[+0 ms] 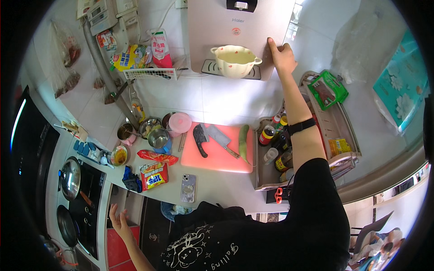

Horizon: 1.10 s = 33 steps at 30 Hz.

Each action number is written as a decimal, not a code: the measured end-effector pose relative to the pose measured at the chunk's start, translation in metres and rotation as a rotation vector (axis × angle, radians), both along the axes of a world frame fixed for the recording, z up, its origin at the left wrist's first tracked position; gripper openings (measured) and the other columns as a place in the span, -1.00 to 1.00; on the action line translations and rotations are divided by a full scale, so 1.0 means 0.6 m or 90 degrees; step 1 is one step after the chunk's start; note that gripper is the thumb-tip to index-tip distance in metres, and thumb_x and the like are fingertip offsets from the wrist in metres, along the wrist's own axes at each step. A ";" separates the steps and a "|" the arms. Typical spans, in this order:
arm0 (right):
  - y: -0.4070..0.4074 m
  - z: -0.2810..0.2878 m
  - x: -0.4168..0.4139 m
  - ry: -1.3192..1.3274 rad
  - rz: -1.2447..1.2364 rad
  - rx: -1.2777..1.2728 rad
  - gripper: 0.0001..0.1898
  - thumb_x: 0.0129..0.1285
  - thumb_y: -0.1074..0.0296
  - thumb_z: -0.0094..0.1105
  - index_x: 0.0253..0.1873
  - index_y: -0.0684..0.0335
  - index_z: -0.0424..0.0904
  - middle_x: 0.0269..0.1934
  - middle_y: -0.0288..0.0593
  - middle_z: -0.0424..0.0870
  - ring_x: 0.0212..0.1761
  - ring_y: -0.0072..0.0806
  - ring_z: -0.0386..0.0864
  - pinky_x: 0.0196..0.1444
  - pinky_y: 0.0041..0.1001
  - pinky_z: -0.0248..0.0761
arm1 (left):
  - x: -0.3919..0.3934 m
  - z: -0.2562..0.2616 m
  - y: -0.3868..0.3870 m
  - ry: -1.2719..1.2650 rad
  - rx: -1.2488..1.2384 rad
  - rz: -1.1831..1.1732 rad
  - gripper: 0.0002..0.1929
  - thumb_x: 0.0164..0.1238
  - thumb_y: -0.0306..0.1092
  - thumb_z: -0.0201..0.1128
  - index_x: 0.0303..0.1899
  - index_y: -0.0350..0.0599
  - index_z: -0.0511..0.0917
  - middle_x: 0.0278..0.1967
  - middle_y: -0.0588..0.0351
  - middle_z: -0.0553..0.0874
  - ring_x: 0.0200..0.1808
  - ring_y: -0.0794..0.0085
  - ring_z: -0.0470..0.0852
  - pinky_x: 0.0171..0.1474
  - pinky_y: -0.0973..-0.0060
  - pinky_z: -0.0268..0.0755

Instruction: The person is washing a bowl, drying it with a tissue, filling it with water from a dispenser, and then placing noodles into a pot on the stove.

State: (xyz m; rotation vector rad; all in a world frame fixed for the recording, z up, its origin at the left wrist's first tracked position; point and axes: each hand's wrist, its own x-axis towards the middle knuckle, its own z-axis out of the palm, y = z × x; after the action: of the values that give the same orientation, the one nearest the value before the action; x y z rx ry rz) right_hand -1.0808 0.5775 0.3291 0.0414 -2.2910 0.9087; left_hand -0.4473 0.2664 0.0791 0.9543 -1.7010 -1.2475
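A Haier wall-mounted water dispenser [217,34] is in front of me. My right hand [284,58] is at its right edge, the thumb on the front panel and the other fingers curled at the side. On the dispenser's drip tray [208,66] stands a cream scalloped bowl [237,64] with two handles and small red hearts, below the spout [241,5]. The bowl's contents are hard to make out. Low on the left, my left hand [119,220] hangs beside the counter, fingers apart, holding nothing.
Two cleavers [201,137] and a green cucumber-like vegetable [243,142] lie on a pink cutting board [193,162]. A phone [188,188], food packets [154,174] and a blue cup [160,140] share the counter. Sauce bottles [267,135] stand right; a lidded pan [70,179] sits left.
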 end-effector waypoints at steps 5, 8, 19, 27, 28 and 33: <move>0.014 -0.008 -0.013 -0.007 0.070 -0.051 -0.30 0.07 -0.50 0.02 -0.33 0.22 0.51 -0.39 -0.16 0.65 -0.23 -0.21 0.58 0.12 -0.19 0.17 | 0.006 -0.012 -0.003 0.004 -0.010 -0.012 -0.66 0.45 -0.40 0.07 0.22 -0.07 0.42 0.35 0.05 0.33 -0.11 0.54 0.63 -0.15 0.69 0.42; 0.036 -0.052 -0.050 0.068 0.220 -0.192 -0.37 0.06 -0.37 0.20 -0.25 0.24 0.49 -0.35 -0.19 0.61 -0.21 -0.22 0.53 0.10 -0.19 0.18 | 0.005 -0.013 -0.004 0.010 -0.002 -0.014 -0.66 0.45 -0.39 0.08 0.21 -0.07 0.43 0.35 0.05 0.33 -0.11 0.53 0.63 -0.15 0.68 0.41; 0.014 -0.092 -0.024 0.243 0.079 0.023 -0.45 0.05 -0.08 0.40 -0.08 0.25 0.42 -0.13 -0.15 0.55 0.00 -0.21 0.43 0.12 -0.18 0.16 | 0.025 -0.017 0.005 -0.002 0.020 0.015 -0.65 0.44 -0.41 0.07 0.22 -0.07 0.43 0.34 0.05 0.35 -0.09 0.49 0.64 -0.14 0.67 0.43; 0.008 -0.057 -0.015 0.113 0.080 -0.133 -0.39 0.19 -0.33 0.07 -0.20 0.25 0.51 -0.21 -0.12 0.62 -0.01 -0.22 0.44 0.20 -0.13 0.08 | 0.038 -0.017 0.008 0.011 0.041 0.020 -0.65 0.44 -0.47 0.04 0.21 -0.10 0.43 0.34 0.05 0.35 -0.10 0.51 0.64 -0.14 0.68 0.45; 0.001 -0.043 -0.002 0.111 0.082 -0.133 -0.39 0.19 -0.33 0.07 -0.20 0.25 0.51 -0.21 -0.12 0.62 -0.01 -0.22 0.44 0.20 -0.13 0.08 | 0.040 -0.017 0.009 0.009 0.041 0.023 -0.65 0.44 -0.47 0.04 0.21 -0.10 0.43 0.34 0.05 0.35 -0.10 0.51 0.64 -0.14 0.68 0.45; -0.009 -0.011 0.009 0.001 -0.036 -0.023 -0.25 0.03 -0.53 0.04 -0.25 0.22 0.56 -0.22 -0.11 0.67 0.06 -0.15 0.47 0.25 -0.04 0.05 | 0.038 -0.015 0.009 0.004 0.035 0.026 -0.65 0.44 -0.47 0.03 0.22 -0.10 0.42 0.35 0.05 0.34 -0.08 0.51 0.64 -0.13 0.68 0.45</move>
State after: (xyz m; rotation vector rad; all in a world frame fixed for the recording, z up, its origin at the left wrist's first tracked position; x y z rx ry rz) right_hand -1.0756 0.5720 0.3228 -0.0387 -2.2621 0.9195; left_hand -0.4245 0.2718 0.0702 1.0117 -1.6409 -1.2752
